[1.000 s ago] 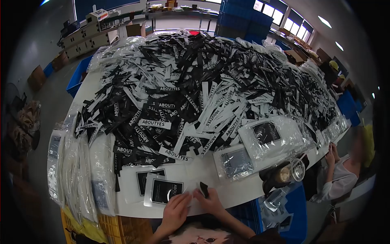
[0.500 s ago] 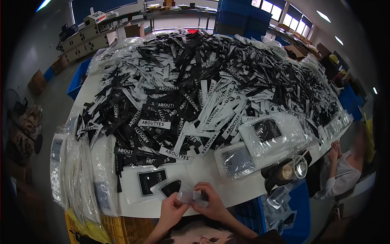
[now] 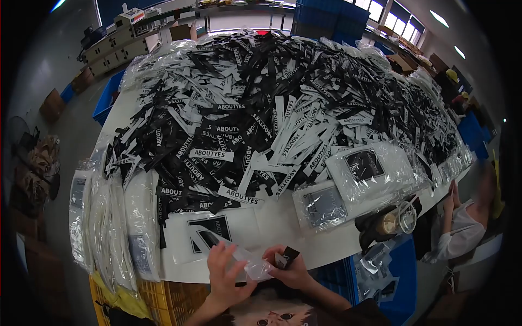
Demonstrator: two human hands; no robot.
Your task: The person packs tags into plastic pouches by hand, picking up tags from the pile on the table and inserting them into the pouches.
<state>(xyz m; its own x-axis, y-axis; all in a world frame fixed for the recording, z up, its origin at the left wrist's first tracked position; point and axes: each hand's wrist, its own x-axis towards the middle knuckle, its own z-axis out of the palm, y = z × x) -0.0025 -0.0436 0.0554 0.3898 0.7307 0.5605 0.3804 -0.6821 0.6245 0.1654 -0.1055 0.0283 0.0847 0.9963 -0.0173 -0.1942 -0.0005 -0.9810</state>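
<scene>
the left hand, at nine o'clock of a clear bag, is spread wide, fingers fanned beside the film; whether its thumb bears on the plastic cannot be told. the right hand, at three o'clock, is curled closed on a dark strip and appears to touch the bag's near edge as well.

thin film like this seems best handled with a light pinch, its edge drawn taut and even, and the strip held flat and clear of the folds so that neither creases.

the bag, held between both hands above the near edge of a white table, looks limp, milky and rumpled, glare hiding any marking. the strip is short in view, matte black, its far end jutting up from the fingers; a pale patch shows lower down.

at ten o'clock lie flat pale bags with a black panel; between one and two, shiny wrapped packets. a lidded drink cup stands between two and three, near a co-worker.

farther off at twelve, a broad heap of black and white strips, many lettered "aboutyes", spreads across the tabletop; stacked blue crates rise behind.
</scene>
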